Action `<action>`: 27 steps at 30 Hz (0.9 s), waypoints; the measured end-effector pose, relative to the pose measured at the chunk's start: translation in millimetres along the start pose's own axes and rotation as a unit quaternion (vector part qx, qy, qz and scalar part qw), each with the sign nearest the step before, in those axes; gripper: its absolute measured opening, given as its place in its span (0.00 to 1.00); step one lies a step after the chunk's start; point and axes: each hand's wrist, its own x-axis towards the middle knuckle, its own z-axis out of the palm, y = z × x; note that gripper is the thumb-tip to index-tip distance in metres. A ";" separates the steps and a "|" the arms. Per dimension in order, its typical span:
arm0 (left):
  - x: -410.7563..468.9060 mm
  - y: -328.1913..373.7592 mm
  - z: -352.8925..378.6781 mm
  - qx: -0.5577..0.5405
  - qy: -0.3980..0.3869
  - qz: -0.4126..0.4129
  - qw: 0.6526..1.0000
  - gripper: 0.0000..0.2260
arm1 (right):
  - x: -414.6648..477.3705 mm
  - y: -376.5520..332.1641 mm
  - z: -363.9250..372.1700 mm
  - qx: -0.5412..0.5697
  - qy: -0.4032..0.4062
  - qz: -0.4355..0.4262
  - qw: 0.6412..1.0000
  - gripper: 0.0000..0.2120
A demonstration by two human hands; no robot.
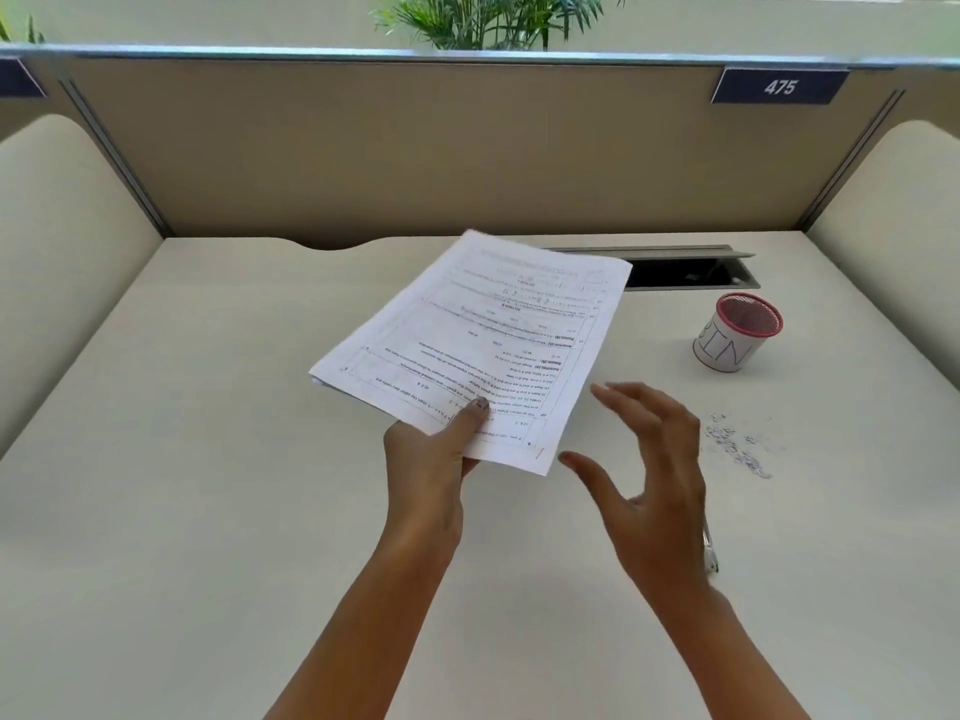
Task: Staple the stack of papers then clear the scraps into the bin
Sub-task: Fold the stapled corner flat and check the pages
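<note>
My left hand [434,449] pinches the near edge of a stack of printed papers [483,340], thumb on top, holding it lifted and tilted over the middle of the desk. Just right of the stack's near corner my right hand [649,459] hovers with its fingers spread and nothing in it. A scatter of small grey scraps [737,446] lies on the desk to the right of that hand. Farther back on the right stands a small red mesh cup wrapped in paper marked "BIN" [737,332]. A metallic object [710,553] peeks out behind my right wrist, mostly hidden.
The cream desk [208,459] is enclosed by a tan back partition [415,158] and curved side panels. An open cable hatch [691,270] sits at the back right, behind the papers. A plant shows above the partition.
</note>
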 end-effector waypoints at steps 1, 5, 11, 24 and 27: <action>-1.3 1.6 0.0 0.004 -0.004 -0.002 1.000 0.11 | 6.4 -6.4 -1.1 0.004 -0.010 -0.032 0.999 0.19; -5.2 8.0 0.5 0.009 -0.005 -0.003 1.000 0.13 | 21.7 -15.6 3.2 0.067 -0.018 -0.113 0.991 0.03; -16.3 27.8 3.6 0.032 -0.013 -0.002 0.999 0.21 | 40.8 -31.5 10.5 0.143 0.026 -0.038 0.989 0.03; -26.5 63.8 15.1 0.404 -0.042 0.335 0.850 0.10 | 62.6 -66.6 -7.2 0.273 -0.042 0.202 0.940 0.09; -26.4 69.1 17.8 0.373 -0.051 0.305 0.875 0.07 | 66.1 -70.9 -12.4 0.277 -0.056 0.203 0.937 0.09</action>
